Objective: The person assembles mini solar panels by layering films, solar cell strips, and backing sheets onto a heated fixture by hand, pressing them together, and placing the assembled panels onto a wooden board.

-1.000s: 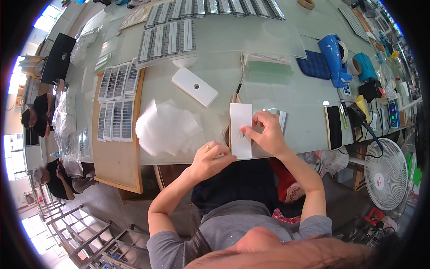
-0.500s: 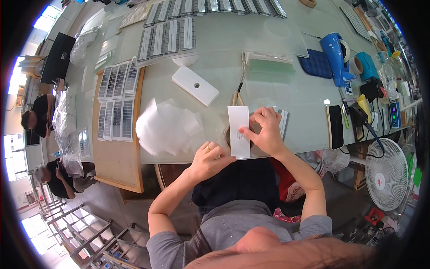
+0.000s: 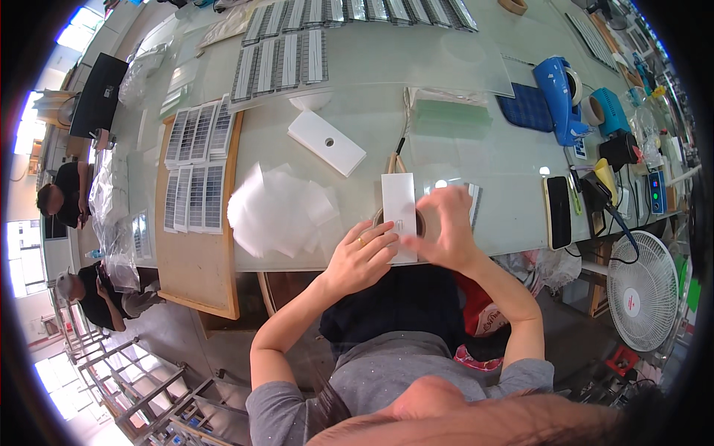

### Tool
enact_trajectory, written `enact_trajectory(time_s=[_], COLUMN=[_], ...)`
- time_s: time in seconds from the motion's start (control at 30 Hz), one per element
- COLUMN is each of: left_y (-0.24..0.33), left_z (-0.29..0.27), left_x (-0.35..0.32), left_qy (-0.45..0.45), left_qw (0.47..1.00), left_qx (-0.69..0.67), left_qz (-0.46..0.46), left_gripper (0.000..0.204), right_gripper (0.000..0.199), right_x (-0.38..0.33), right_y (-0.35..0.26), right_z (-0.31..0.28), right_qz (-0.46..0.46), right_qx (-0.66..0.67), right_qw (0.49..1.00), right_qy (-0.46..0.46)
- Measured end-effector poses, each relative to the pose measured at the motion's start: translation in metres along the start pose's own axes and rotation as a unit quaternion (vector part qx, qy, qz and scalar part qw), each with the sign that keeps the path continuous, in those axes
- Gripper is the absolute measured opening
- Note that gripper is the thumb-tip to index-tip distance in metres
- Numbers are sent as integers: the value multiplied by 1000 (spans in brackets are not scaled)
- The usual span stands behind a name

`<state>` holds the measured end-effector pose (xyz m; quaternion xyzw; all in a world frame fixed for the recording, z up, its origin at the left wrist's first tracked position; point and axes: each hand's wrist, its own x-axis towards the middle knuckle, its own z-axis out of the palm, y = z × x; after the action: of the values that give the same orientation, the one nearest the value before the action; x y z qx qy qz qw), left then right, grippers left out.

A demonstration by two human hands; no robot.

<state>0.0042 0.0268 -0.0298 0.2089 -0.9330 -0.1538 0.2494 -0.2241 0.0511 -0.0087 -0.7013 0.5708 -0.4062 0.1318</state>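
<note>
A white rectangular card or slim box (image 3: 399,195) lies lengthwise in front of me at the table's near edge, over a brown ring (image 3: 422,223) that shows at its sides. A small rectangular mark sits on its lower half. My left hand (image 3: 361,256) rests its outstretched fingertips on the card's lower left, by that mark. Just right of the card is my right hand (image 3: 448,227), blurred, its thumb and forefinger apart with nothing visible between them. To the left lies a loose pile of thin white sheets (image 3: 279,212). Behind it is a white block with a round hole (image 3: 312,134).
A wooden board (image 3: 190,260) carries several grey-striped panels at left; more panels (image 3: 290,59) lie at the back. At right are a blue tape dispenser (image 3: 554,97), a phone (image 3: 558,212) and a soldering iron (image 3: 621,223). A white fan (image 3: 641,290) stands below. Two people are at far left.
My left hand has moved up and right from beside the card onto its lower part, fingers extending. My right hand has come off the card's right edge, its fingers parting.
</note>
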Motion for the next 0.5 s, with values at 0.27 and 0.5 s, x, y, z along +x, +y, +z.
enact_trajectory(time_s=[0.27,0.5], left_y=[-7,-13], left_z=[-33,-64], left_x=[30,57], left_qy=[15,-12], left_qw=[991,914], left_qx=[-126,-338], left_qz=[-43,-223], left_gripper=[46,47], right_gripper=[19,29], right_x=[-14,25], right_y=[-15,-46], right_z=[-7,-46], right_qz=[-360,-29], right_qx=[-376,-71], right_qw=[851,995], right_qy=[75,69])
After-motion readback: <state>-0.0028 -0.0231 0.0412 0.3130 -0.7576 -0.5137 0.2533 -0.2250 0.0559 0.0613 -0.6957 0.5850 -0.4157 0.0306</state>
